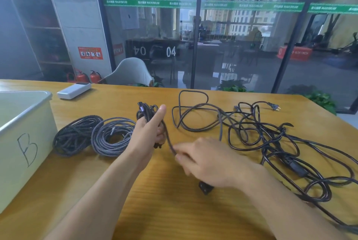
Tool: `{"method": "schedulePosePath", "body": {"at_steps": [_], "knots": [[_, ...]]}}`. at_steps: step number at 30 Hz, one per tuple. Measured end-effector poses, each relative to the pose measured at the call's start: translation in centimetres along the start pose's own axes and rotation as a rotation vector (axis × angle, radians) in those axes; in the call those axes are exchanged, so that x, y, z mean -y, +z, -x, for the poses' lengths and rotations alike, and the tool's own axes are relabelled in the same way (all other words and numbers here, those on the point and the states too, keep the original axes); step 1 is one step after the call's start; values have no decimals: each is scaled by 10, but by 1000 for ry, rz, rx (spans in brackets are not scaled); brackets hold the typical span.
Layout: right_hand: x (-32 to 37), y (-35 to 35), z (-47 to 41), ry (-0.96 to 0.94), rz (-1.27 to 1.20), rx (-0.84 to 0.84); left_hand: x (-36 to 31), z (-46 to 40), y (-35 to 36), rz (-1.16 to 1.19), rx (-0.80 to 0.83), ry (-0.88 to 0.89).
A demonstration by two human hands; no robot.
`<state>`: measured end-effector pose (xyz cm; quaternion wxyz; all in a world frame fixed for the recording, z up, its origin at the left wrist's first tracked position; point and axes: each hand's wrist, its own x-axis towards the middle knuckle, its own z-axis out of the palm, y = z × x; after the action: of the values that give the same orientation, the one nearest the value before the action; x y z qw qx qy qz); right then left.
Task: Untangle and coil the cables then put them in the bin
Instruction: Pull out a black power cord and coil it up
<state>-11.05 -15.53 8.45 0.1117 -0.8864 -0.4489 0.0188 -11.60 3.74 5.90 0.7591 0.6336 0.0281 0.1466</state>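
Observation:
My left hand (150, 129) grips a small bundle of dark braided cable loops (145, 112) held upright above the table. From it a strand (169, 143) runs down to my right hand (205, 159), which pinches it between the fingers. The loose part of that braided cable (193, 108) lies in wide loops on the table behind. To the right sprawls a tangle of black power cables (271, 139) with a plug (274, 106). Two finished coils lie on the left: a dark one (74, 136) and a grey one (112, 135). The white bin (25, 142), marked B, stands at the far left.
A white power bank (74, 90) lies on the wooden table (155, 210) behind the bin. A black connector (205, 187) pokes out under my right wrist. A chair (131, 73) and a glass wall stand beyond the table's far edge.

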Motion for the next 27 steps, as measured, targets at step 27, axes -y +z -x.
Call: {"method": "schedulePosePath", "body": {"at_steps": [27], "knots": [[-92,-22,1,377,157,-84,-28,19,7,-109,643,-177]]}}
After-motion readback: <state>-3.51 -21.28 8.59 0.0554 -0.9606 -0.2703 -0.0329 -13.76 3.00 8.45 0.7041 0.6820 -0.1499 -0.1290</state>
